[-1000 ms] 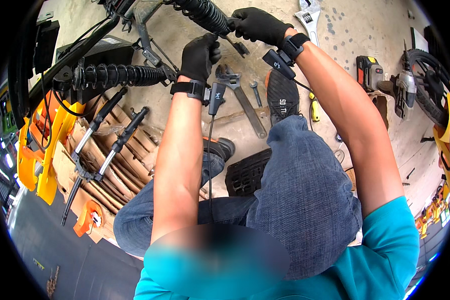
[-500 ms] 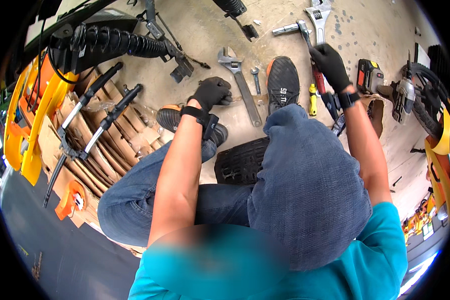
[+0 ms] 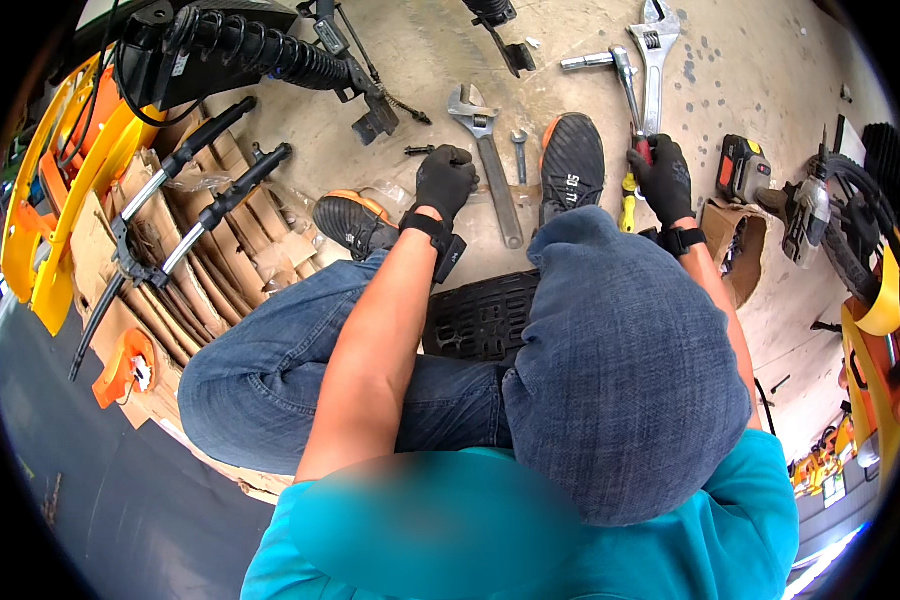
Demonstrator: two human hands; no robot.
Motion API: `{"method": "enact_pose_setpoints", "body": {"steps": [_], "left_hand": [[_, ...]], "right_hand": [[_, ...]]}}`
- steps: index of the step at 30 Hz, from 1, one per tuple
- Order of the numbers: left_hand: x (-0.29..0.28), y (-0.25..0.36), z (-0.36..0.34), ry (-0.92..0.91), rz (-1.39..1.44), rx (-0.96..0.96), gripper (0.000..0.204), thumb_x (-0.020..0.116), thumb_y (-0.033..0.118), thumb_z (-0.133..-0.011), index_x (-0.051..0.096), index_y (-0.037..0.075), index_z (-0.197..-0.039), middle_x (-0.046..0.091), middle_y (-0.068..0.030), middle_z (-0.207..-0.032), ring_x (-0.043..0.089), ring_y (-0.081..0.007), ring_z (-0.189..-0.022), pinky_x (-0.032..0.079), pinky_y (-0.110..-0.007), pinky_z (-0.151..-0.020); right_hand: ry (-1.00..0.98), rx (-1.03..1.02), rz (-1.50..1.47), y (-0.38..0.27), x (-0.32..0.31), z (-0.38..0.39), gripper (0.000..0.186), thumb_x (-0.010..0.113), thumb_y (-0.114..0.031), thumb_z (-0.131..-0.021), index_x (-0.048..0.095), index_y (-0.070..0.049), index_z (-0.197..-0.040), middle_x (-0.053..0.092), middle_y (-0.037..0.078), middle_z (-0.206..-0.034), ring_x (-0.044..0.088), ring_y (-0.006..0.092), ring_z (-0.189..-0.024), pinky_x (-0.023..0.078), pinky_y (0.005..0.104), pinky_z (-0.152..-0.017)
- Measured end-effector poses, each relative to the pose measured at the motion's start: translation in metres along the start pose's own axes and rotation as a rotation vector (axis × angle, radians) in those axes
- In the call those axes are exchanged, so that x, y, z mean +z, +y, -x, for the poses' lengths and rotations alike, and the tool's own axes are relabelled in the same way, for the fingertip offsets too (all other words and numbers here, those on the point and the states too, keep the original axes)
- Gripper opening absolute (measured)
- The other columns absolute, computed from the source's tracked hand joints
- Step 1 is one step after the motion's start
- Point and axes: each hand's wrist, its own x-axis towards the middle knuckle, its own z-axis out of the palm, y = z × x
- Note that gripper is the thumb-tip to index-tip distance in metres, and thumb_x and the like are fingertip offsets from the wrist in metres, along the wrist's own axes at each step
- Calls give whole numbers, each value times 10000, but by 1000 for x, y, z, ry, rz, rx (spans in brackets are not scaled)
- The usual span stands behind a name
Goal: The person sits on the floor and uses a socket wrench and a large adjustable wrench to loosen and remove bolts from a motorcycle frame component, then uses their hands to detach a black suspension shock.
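Note:
My right hand (image 3: 662,178) is closed on the red grip of a socket wrench (image 3: 630,90), whose socket end lies beside a large adjustable wrench (image 3: 653,85). A yellow-handled screwdriver (image 3: 629,205) lies under that hand. My left hand (image 3: 445,182) is curled closed near a small black bolt (image 3: 418,150); what its fingers hold is hidden. Just right of it lie another adjustable wrench (image 3: 488,160) and a small open-ended spanner (image 3: 521,160).
A coil shock absorber (image 3: 280,55) hangs upper left. Yellow panels (image 3: 60,270) and fork tubes (image 3: 192,240) rest by stacked cardboard (image 3: 240,250) at left. A battery (image 3: 742,165), drill (image 3: 808,215) and tire (image 3: 838,260) stand at right; my shoes (image 3: 572,165) flank the tools.
Both hands have left the hanging shock parts at the top and come down toward the floor, my right onto the socket wrench, my left beside the small bolt. The view has shifted.

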Motion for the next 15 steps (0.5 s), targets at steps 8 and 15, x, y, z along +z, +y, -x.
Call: {"method": "enact_pose_setpoints", "body": {"steps": [8,15], "left_hand": [[20,25,-27,136,-376,476,143,660,52,-759,656,12,-896,684,-138,-841,670,-250,-761,521,-338,-678],[84,62,-61,183,-566,547,118,624,105,-750,661,70,-856,638,-201,-884,608,-375,-859,484,-437,-760]], "right_hand": [[-59,20,100,-3,6,-12,320,714,-254,-780,542,-51,-958,606,201,-901,601,387,-859,476,461,-734],[-114,16,114,-7,3,-15,315,707,-232,-769,520,-59,-955,598,210,-883,601,397,-832,480,474,-701]]}}
